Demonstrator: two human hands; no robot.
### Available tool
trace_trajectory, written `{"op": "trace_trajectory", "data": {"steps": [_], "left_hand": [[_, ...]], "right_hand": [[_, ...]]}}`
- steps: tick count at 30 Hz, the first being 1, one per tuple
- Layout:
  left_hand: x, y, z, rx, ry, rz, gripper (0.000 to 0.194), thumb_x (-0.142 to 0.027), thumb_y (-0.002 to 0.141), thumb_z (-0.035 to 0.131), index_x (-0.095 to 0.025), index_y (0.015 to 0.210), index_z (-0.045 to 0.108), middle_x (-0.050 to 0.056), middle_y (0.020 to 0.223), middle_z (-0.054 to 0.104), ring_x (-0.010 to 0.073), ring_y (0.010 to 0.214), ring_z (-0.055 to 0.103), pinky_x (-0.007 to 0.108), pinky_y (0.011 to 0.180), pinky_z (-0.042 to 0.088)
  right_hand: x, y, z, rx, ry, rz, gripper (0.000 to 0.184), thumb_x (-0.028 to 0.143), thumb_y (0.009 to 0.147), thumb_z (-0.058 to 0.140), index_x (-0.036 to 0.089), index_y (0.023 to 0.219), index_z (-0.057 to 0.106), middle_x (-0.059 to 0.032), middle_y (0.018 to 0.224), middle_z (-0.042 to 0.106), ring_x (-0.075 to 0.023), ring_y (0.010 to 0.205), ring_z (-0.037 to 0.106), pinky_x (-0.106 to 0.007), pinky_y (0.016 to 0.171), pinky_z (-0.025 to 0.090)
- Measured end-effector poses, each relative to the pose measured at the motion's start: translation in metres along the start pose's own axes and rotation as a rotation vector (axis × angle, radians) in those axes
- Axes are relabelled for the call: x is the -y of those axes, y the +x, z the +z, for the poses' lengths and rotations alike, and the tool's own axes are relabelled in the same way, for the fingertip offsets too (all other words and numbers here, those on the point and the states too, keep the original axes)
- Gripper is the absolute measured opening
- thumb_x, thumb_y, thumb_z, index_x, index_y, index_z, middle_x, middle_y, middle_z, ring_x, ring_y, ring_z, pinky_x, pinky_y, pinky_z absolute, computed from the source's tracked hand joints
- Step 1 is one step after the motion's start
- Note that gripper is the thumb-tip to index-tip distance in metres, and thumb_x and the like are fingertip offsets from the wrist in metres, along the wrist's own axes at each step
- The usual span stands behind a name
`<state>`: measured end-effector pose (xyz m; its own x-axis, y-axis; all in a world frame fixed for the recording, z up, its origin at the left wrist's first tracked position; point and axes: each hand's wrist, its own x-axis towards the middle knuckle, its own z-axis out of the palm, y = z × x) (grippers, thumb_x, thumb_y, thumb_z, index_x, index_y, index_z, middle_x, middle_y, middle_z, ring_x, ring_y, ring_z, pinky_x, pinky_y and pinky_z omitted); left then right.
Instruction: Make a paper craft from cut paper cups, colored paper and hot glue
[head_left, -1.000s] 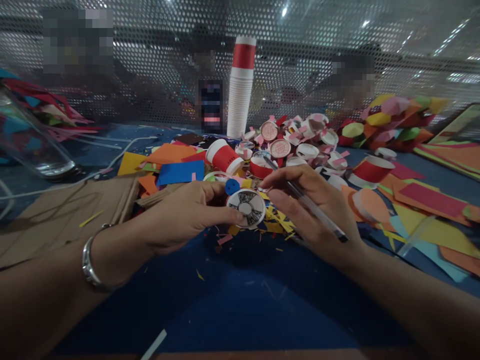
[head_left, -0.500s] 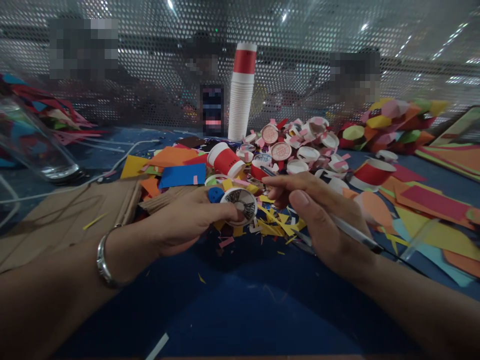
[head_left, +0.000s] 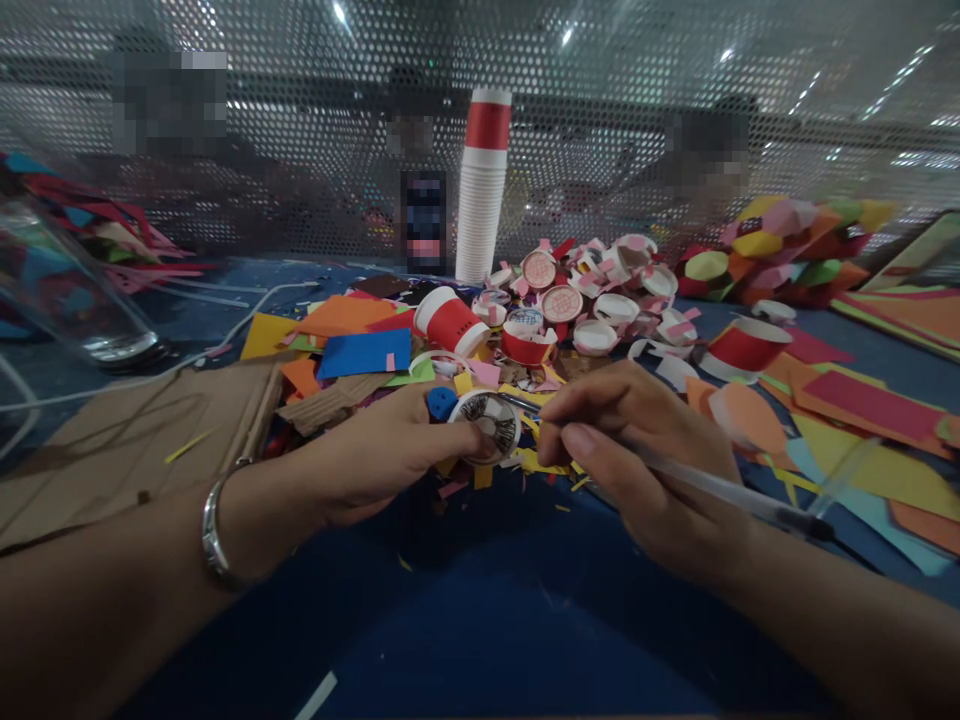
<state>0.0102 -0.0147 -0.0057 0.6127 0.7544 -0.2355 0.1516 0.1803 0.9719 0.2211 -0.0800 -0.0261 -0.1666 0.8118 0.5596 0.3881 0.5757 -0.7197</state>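
Left hand (head_left: 386,435) grips black-inked paper-cup base (head_left: 507,425) over paper scraps (head_left: 484,477); right hand (head_left: 645,460) holds pen (head_left: 724,487), tip at the base's rim. Paper-cup stack (head_left: 480,215) behind, nested. Clear glass (head_left: 86,295) left, contents unclear.

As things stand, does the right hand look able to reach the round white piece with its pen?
Probably yes. The right hand holds the pen, tip near the rim of the round white piece; the left hand covers only part with its thumb.
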Motion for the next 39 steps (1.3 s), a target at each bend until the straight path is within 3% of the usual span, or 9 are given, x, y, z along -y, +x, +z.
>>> {"op": "trace_trajectory", "data": {"steps": [6,16,23,30,39], "left_hand": [[-0.0007,0.0013,0.0028,-0.002,0.023,-0.025,0.015,-0.027,0.073,0.073,-0.017,0.075,0.062,0.0,0.068,0.062,0.0122,0.058,0.052,0.024,0.051,0.043],[0.0011,-0.0001,0.0028,0.017,0.013,0.008,0.013,-0.025,0.072,0.076,-0.018,0.078,0.066,-0.002,0.072,0.064,0.0126,0.064,0.054,0.023,0.054,0.04],[-0.0004,-0.0008,0.0039,0.04,-0.031,0.024,0.012,-0.019,0.072,0.077,-0.017,0.083,0.071,0.0,0.082,0.07,0.0155,0.082,0.063,0.025,0.074,0.049],[-0.0023,-0.0012,0.0069,0.001,-0.006,0.015,0.015,-0.021,0.072,0.076,-0.017,0.084,0.068,0.001,0.081,0.068,0.0146,0.075,0.06,0.024,0.065,0.045],[0.0002,-0.0006,0.0084,0.007,0.036,0.008,0.012,-0.024,0.072,0.075,-0.018,0.078,0.066,0.0,0.075,0.063,0.0154,0.076,0.058,0.027,0.071,0.048]], "right_hand": [[0.0006,-0.0009,0.0006,-0.019,-0.051,-0.048,0.008,0.022,0.102,0.059,0.024,0.105,0.066,0.0044,0.088,0.068,-0.0079,0.07,0.067,-0.023,0.065,0.051],[-0.0027,-0.0011,0.0024,0.028,-0.08,-0.047,0.008,0.024,0.103,0.057,0.026,0.105,0.064,0.0033,0.088,0.067,-0.0114,0.075,0.069,-0.027,0.069,0.051],[-0.0012,-0.001,0.0018,0.025,-0.108,-0.044,0.008,0.024,0.102,0.057,0.025,0.105,0.065,0.0026,0.089,0.068,-0.0119,0.076,0.069,-0.028,0.07,0.051],[0.0012,0.0,0.0025,0.003,-0.126,-0.055,0.009,0.022,0.1,0.057,0.024,0.104,0.065,0.0019,0.087,0.068,-0.0128,0.073,0.068,-0.029,0.068,0.051],[0.0026,0.0007,0.0027,-0.003,-0.15,-0.052,0.009,0.023,0.1,0.057,0.023,0.101,0.066,0.0015,0.087,0.069,-0.0131,0.074,0.069,-0.029,0.07,0.052]]}}
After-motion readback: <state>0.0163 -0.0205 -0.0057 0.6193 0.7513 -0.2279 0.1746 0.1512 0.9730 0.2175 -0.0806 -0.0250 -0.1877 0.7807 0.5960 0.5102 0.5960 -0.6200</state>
